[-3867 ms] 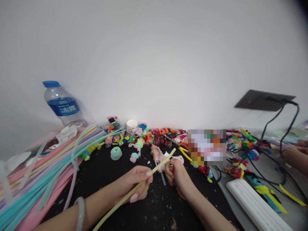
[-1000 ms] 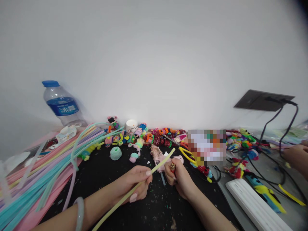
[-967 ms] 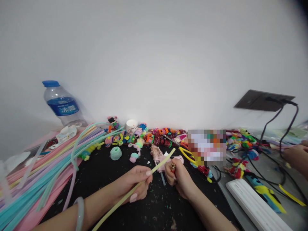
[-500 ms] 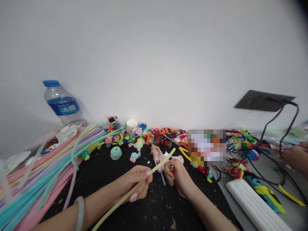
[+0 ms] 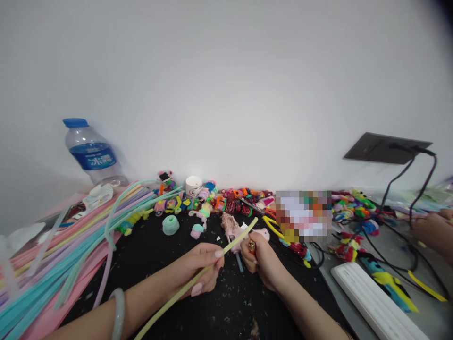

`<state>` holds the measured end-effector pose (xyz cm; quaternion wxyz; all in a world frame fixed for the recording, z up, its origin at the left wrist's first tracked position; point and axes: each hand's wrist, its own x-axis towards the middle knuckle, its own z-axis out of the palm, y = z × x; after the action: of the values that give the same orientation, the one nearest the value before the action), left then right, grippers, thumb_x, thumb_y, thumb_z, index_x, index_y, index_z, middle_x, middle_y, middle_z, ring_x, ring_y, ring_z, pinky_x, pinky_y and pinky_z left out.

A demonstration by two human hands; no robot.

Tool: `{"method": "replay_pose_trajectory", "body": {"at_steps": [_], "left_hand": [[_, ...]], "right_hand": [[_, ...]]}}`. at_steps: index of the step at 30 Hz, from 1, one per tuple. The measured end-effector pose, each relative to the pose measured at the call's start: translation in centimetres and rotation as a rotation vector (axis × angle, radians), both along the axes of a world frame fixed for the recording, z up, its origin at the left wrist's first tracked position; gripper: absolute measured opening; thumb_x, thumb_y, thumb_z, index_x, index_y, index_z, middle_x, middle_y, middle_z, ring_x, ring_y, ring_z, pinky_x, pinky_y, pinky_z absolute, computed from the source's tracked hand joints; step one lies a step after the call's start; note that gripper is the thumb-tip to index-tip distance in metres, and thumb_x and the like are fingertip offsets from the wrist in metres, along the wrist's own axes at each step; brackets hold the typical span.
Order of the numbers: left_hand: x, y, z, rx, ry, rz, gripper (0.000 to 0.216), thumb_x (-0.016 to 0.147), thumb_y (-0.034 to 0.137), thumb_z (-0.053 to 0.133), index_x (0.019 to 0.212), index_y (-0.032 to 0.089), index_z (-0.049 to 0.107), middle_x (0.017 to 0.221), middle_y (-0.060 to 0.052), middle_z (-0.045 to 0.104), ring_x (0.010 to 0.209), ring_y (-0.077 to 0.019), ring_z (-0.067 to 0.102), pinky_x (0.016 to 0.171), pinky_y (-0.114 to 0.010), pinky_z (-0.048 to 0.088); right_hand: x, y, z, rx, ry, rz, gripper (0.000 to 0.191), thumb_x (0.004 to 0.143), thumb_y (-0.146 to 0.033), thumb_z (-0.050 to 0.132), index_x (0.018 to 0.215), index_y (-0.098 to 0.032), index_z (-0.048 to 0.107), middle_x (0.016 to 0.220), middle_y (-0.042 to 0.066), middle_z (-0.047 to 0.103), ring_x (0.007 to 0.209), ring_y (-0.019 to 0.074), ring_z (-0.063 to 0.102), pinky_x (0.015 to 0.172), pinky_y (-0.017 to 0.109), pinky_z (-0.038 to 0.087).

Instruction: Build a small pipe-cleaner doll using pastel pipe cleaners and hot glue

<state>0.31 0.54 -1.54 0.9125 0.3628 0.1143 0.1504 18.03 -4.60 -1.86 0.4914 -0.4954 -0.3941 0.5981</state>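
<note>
Two hands work low over a black mat [image 5: 141, 278] on the worktop [image 5: 433, 316]. Nearest is a pale yellow pipe cleaner [image 5: 177, 300], running up from the bottom edge into the left hand [image 5: 203, 269], whose thumb and fingers pinch it near its upper end; a pale bangle [image 5: 118, 314] circles that wrist. The right hand [image 5: 262, 257] is closed around a small red tool [image 5: 252, 246] with a brass-coloured end, mostly hidden in the fist. The stem's free tip points towards this hand, just beside it.

To the left lies a bundle of pastel pipe cleaners [image 5: 53, 269]; to the right, a white power strip [image 5: 378, 297]. Just beyond the hands rests a pink hot-glue gun [image 5: 231, 230], and left of it a mint coil [image 5: 171, 225]. Further off, another person's hand [image 5: 433, 236] enters at the right edge. Colourful pipe-cleaner figures [image 5: 231, 205] line the wall around a paper cup [image 5: 194, 184]; a blue-capped bottle [image 5: 94, 158] stands left.
</note>
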Motion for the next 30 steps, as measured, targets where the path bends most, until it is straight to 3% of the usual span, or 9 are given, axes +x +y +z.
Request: {"method": "replay_pose_trajectory", "body": {"at_steps": [8,22,30], "left_hand": [[0.07,-0.04,0.18,-0.007,0.005,-0.002,0.028,0.080,0.033,0.059,0.061,0.013,0.054,0.025,0.007,0.042,0.021,-0.0039,0.027,0.034,-0.021,0.017],[0.12,0.00,-0.21,-0.037,-0.054,-0.009,0.026,0.083,0.030,0.056,0.063,0.012,0.056,0.026,0.007,0.044,0.020,-0.0034,0.027,0.032,-0.019,0.017],[0.18,-0.08,-0.16,0.031,0.029,0.042,0.029,0.079,0.034,0.059,0.061,0.013,0.054,0.025,0.007,0.042,0.019,-0.0026,0.025,0.031,-0.018,0.016]], "right_hand": [[0.04,0.04,-0.18,0.021,-0.064,-0.022,0.037,0.081,-0.024,0.028,0.044,-0.021,0.031,0.036,-0.008,0.024,0.033,0.0064,0.017,0.036,0.021,0.013],[0.00,-0.04,-0.20,0.036,-0.065,-0.033,0.038,0.081,-0.026,0.032,0.044,-0.021,0.033,0.036,-0.008,0.025,0.033,0.0062,0.017,0.035,0.021,0.013],[-0.18,0.22,-0.15,-0.008,0.038,-0.081,0.055,0.086,-0.053,0.023,0.040,-0.022,0.028,0.032,-0.009,0.019,0.030,0.0051,0.011,0.033,0.021,0.008]]}}
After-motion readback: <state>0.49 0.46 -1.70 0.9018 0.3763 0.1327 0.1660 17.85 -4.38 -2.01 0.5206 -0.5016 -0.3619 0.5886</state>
